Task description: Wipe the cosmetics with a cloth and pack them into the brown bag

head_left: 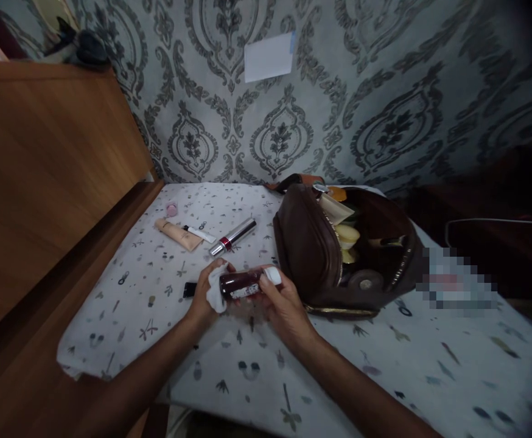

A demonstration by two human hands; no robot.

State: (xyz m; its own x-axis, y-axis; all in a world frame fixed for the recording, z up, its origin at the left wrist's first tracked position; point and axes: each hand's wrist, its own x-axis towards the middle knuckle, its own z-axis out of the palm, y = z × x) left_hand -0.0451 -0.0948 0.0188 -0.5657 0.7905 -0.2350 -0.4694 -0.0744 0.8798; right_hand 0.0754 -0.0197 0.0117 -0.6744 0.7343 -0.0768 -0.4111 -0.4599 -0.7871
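Observation:
My right hand (pixel 288 307) is closed round the white-capped end of a dark red bottle (pixel 238 284), its thumb beside the cap. The bottle lies level above the sheet, a pale label along its lower side. In my left hand (pixel 203 299) a white cloth (pixel 215 292) is bunched and pressed against the bottle's other end; part of those fingers is hidden. Just left of that hand lies a small black object (pixel 190 289). Behind the hands a silver tube with a red band (pixel 233 237) rests on the sheet.
A brown bag (pixel 309 234), unzipped, with several cosmetics inside, stands on the right. Left of the silver tube lie a beige squeeze tube (pixel 178 233), a slim white tube (pixel 202 234) and a pink item (pixel 171 209). A wooden panel (pixel 51 158) borders the left; patterned wall behind.

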